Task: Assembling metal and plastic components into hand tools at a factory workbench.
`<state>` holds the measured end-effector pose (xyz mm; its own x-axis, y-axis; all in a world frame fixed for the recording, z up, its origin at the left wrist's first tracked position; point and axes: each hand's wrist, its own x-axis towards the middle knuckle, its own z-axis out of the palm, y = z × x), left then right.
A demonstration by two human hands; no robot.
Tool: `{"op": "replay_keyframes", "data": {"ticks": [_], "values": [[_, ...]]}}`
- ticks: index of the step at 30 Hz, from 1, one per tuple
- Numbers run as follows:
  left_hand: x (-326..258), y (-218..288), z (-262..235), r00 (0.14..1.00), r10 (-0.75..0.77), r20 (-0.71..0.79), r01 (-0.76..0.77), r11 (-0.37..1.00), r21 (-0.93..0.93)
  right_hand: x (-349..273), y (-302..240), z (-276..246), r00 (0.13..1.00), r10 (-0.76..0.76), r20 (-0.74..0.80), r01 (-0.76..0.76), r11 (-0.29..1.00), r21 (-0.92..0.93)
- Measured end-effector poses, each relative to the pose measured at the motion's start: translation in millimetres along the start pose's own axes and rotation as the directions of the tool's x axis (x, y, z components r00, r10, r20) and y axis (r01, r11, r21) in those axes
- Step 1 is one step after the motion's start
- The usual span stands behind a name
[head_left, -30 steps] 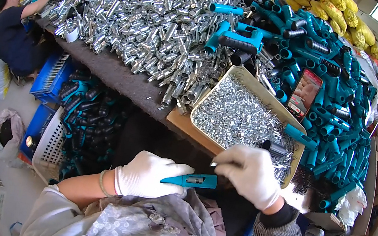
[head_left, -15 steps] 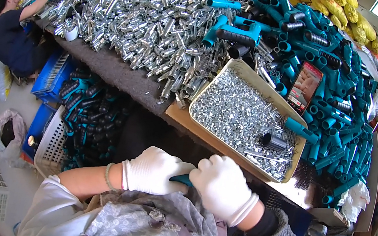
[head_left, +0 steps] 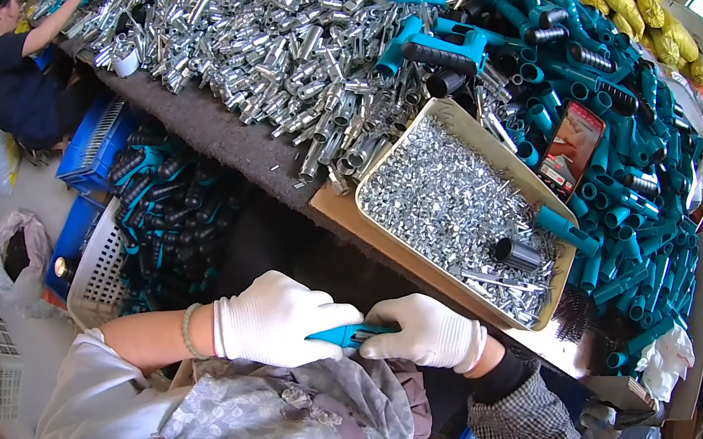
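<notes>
Both my hands wear white knit gloves and meet in front of my apron. My left hand (head_left: 282,320) is closed around a teal plastic handle (head_left: 339,335), whose middle shows between the gloves. At its right end, my right hand (head_left: 428,332) pinches the piece with thumb and curled fingers. Whether a small metal part is also in the right fingers is hidden. Just beyond the hands stands a cream tray (head_left: 381,223) of small metal pieces. A black cylinder (head_left: 517,254) lies in it, and a teal tube (head_left: 568,230) rests over its right rim.
Shiny metal sockets (head_left: 262,34) are heaped on the bench; teal handles (head_left: 635,213) pile up at right, with a phone (head_left: 573,146) leaning there. A white perforated basket (head_left: 100,269) of black-and-teal handles stands lower left. Another person (head_left: 23,82) works at far left.
My right hand has turned and slid right along the teal handle, baring more of it. The left hand keeps its hold. The view has shifted slightly.
</notes>
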<state>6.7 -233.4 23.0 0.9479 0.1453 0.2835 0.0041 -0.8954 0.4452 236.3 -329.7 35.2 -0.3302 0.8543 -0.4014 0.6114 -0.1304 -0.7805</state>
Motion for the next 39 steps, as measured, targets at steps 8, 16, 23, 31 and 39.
{"op": "replay_keyframes", "data": {"ticks": [8, 16, 23, 31, 39], "values": [[9.2, -6.6, 2.6, 0.989, -0.089, -0.122, 0.092, 0.995, 0.022, -2.6, -33.1, -4.6, 0.738, -0.276, -0.615, 0.011, 0.917, -0.399], [4.4, -4.1, 14.3, 0.970, -0.146, -0.195, 0.118, 0.982, -0.144, 18.8, 21.0, -80.0, 0.672, -0.084, -0.736, -0.387, 0.808, -0.445], [1.8, -7.6, 13.0, 0.961, -0.178, -0.214, 0.151, 0.979, -0.135, 13.1, 18.8, -77.6, 0.505, -0.241, -0.829, -0.236, 0.885, -0.402], [3.7, -2.8, 6.3, 0.957, -0.179, -0.226, 0.148, 0.978, -0.149, 25.9, 27.3, -71.2, 0.575, -0.225, -0.787, -0.255, 0.864, -0.434], [5.6, -4.0, -2.9, 0.961, -0.164, -0.222, 0.137, 0.982, -0.131, 15.6, 18.6, -73.8, 0.433, -0.209, -0.877, -0.167, 0.937, -0.306]]}}
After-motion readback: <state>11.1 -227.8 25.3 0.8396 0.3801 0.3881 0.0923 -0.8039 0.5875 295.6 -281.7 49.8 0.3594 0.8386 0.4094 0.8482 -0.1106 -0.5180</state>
